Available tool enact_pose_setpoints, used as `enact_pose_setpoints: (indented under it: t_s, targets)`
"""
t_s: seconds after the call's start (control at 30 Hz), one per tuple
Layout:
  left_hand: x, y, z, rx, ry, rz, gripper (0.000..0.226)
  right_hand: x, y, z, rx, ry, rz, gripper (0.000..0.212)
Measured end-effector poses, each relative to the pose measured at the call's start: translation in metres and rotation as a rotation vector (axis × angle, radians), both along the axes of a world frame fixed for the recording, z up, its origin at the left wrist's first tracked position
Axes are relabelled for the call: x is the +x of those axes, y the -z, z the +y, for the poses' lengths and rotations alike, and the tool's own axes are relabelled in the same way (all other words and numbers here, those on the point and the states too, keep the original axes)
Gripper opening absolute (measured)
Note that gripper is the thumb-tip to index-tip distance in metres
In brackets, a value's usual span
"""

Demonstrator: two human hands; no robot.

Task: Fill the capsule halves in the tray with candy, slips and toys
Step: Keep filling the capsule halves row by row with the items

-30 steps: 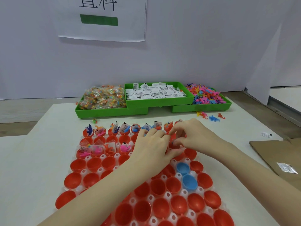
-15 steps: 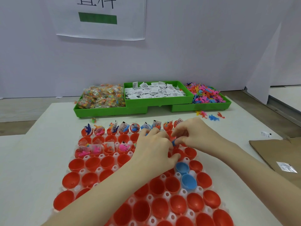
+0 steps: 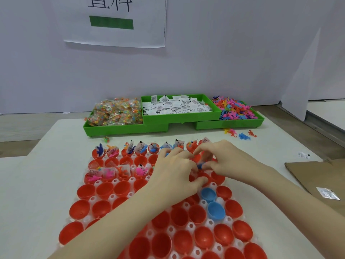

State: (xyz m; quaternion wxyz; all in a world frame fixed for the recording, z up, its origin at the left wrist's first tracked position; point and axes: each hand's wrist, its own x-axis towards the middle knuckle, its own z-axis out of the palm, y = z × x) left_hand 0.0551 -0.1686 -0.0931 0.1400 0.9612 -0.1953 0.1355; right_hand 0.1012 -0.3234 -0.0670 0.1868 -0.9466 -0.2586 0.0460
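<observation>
Your right hand (image 3: 225, 161) is over the far part of the tray (image 3: 218, 247), and its curled fingers pinch a small blue toy (image 3: 200, 166). Your left hand (image 3: 175, 171) is just beside it, so close the two hands touch. Its fingers are bent down over the cups, but you cannot tell if it grips anything, because the fingertips are hidden.

Most cups in the tray are red cups (image 3: 101, 190) and they hold nothing. Two blue cups (image 3: 215, 211) sit right of the middle, near your left thumb. In the far row the filled cups (image 3: 141, 148) have toys and white slips sticking up. A few more filled ones sit on the left, in the third row.

Far on the table (image 3: 37, 184) stand three green bins. The left bin (image 3: 115, 128) has bags of candy (image 3: 115, 114). The middle bin (image 3: 181, 116) has slips (image 3: 177, 106). The right bin (image 3: 231, 124) has bright toys (image 3: 234, 110). Some loose toys (image 3: 240, 134) lie on the table just in front of that bin. Flat cardboard (image 3: 315, 176) lies at the right edge with a small packet (image 3: 327, 193) on it.
</observation>
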Motion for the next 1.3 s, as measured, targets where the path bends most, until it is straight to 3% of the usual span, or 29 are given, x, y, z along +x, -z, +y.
enact_pose_setpoints:
  t_s: [0.2,0.3,0.37,0.47,0.53,0.63,0.7,0.8,0.9,1.07,1.2,1.3]
  targets:
    - [0.0,-0.019,0.024,-0.402,-0.058,-0.262,0.041,0.002,-0.005,-0.009,0.046,-0.012,0.012,0.038]
    - [0.016,-0.033,0.06,-0.496,-0.14,-0.375,0.038,0.008,-0.02,-0.022,0.156,0.002,0.044,0.033]
    - [0.032,-0.04,0.087,-0.488,-0.258,-0.392,0.036,0.024,-0.029,-0.034,0.249,0.053,-0.027,0.029]
    - [0.065,-0.037,0.129,-0.403,-0.49,-0.276,0.036,0.064,-0.027,-0.05,0.312,0.245,-0.224,0.005]
    - [0.086,-0.03,0.157,-0.326,-0.617,-0.078,0.036,0.097,-0.014,-0.06,0.271,0.439,-0.3,0.013]
    - [0.108,-0.02,0.184,-0.119,-0.721,0.182,0.044,0.137,0.008,-0.071,0.14,0.582,-0.222,0.028]
    - [0.116,-0.015,0.188,0.029,-0.743,0.203,0.05,0.156,0.016,-0.073,0.12,0.623,-0.169,0.034]
    - [0.125,-0.01,0.185,0.094,-0.75,0.14,0.059,0.174,0.021,-0.068,0.081,0.651,-0.168,0.044]
    - [0.131,-0.004,0.185,-0.032,-0.761,0.09,0.053,0.184,0.021,-0.065,0.112,0.66,-0.204,0.046]
    - [0.141,0.001,0.188,-0.296,-0.785,0.133,0.034,0.188,0.015,-0.066,0.214,0.655,-0.289,0.019]
    - [0.145,0.0,0.191,-0.325,-0.727,0.048,0.021,0.189,0.012,-0.065,0.118,0.643,-0.292,0.018]
    - [0.141,-0.003,0.196,-0.335,-0.668,0.001,0.024,0.188,0.008,-0.067,0.027,0.66,-0.34,0.022]
